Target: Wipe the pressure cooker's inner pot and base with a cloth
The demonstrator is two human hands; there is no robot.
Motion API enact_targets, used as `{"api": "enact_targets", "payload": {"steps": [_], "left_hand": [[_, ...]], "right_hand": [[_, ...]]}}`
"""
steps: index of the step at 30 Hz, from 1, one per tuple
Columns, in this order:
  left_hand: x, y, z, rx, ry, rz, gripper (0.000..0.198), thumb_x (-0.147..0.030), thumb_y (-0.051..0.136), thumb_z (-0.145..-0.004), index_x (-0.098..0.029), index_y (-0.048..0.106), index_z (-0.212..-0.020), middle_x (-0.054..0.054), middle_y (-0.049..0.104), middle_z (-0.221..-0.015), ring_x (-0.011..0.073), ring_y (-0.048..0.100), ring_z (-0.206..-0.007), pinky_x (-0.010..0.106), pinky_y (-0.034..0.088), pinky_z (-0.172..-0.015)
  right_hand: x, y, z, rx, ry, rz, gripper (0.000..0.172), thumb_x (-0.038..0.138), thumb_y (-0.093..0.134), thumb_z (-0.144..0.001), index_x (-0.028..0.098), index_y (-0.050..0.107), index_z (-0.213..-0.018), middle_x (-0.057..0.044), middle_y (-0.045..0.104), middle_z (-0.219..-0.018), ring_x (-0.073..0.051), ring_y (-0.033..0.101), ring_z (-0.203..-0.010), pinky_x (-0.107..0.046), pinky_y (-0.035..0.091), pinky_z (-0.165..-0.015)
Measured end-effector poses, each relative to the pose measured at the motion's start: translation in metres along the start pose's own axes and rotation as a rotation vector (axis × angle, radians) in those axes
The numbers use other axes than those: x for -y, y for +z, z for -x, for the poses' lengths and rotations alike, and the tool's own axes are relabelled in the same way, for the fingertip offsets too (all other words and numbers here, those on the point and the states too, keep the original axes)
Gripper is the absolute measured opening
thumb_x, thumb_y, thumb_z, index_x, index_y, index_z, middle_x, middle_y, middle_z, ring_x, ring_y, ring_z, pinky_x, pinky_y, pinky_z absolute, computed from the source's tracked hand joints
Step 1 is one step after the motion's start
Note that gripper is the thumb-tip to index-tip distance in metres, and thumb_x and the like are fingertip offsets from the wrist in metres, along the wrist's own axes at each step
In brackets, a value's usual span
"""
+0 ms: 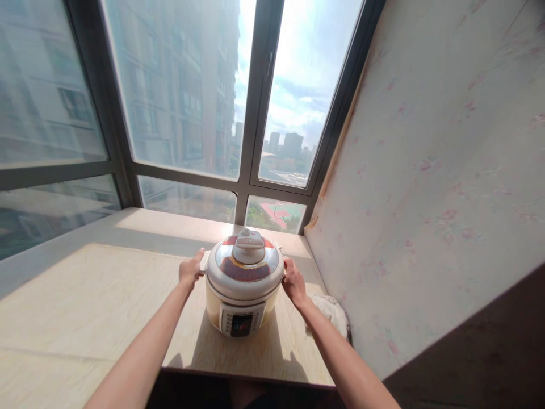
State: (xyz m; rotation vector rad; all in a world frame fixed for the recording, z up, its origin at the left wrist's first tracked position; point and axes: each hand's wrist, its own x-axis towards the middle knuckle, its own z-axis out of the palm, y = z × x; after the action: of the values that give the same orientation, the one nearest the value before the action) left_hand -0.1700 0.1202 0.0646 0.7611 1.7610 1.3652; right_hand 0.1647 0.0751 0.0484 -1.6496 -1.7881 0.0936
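Squarely between two bare hands, a white electric cooker stands on a sunlit window ledge, appearing to rest on its surface near the front edge. The left hand has its fingers curled around the pale side handle; the right hand is closed at the opposite side, its grip largely hidden by its own knuckles. Likely heavy and rigid, the rounded pot looks smooth enough to slip if held by its wall, making the paired side handles the sound hold; the knob on the glossy lid seems a poorer choice. A control panel faces the person. Beyond the right hand, a crumpled white cloth lies beside the flowered wall; behind, tall windows overlook buildings.
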Motion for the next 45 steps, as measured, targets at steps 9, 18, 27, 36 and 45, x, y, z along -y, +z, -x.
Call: {"api": "enact_targets", "payload": {"steps": [9,18,27,36,45], "left_hand": [[0.004,0.0,-0.004,0.01,0.018,-0.038,0.052,-0.061,0.064,-0.075,-0.023,0.047,-0.044,0.007,0.05,-0.042,0.0184,0.048,-0.038,0.029,0.031,-0.039],[0.007,0.002,-0.005,-0.004,0.015,-0.047,0.049,-0.061,0.064,-0.075,-0.023,0.049,-0.047,0.006,0.049,-0.042,0.0176,0.045,-0.038,0.03,0.03,-0.039],[0.006,0.002,-0.003,-0.029,0.007,-0.049,0.049,-0.059,0.064,-0.077,-0.023,0.048,-0.046,0.005,0.049,-0.043,0.0182,0.047,-0.039,0.03,0.031,-0.04],[0.003,0.002,0.001,-0.021,-0.028,0.015,0.048,-0.058,0.066,-0.076,-0.023,0.048,-0.046,0.004,0.048,-0.042,0.0171,0.046,-0.039,0.029,0.03,-0.04],[-0.002,0.002,0.013,0.029,-0.121,0.181,0.045,-0.06,0.072,-0.065,-0.02,0.052,-0.057,-0.001,0.05,-0.047,0.0123,0.044,-0.044,0.026,0.034,-0.045]], "right_hand": [[-0.004,0.002,0.001,-0.014,-0.031,-0.071,0.026,0.016,0.042,-0.093,0.025,0.057,-0.112,-0.007,0.068,-0.113,-0.022,0.066,-0.084,-0.03,0.044,-0.068],[-0.008,0.004,0.0,-0.002,-0.038,-0.104,0.022,0.02,0.042,-0.094,0.023,0.058,-0.109,-0.008,0.065,-0.108,-0.023,0.064,-0.084,-0.031,0.045,-0.069],[-0.008,0.006,0.0,-0.021,-0.04,-0.167,0.021,0.02,0.042,-0.094,0.025,0.056,-0.108,-0.007,0.065,-0.108,-0.023,0.065,-0.089,-0.031,0.047,-0.072],[-0.005,0.004,0.003,-0.029,-0.039,-0.187,0.025,0.017,0.041,-0.092,0.026,0.055,-0.111,-0.008,0.065,-0.116,-0.023,0.065,-0.094,-0.031,0.048,-0.074],[0.0,-0.005,0.005,-0.005,-0.073,-0.12,0.031,0.014,0.039,-0.091,0.024,0.056,-0.114,-0.008,0.067,-0.118,-0.023,0.066,-0.094,-0.031,0.048,-0.072]]}}
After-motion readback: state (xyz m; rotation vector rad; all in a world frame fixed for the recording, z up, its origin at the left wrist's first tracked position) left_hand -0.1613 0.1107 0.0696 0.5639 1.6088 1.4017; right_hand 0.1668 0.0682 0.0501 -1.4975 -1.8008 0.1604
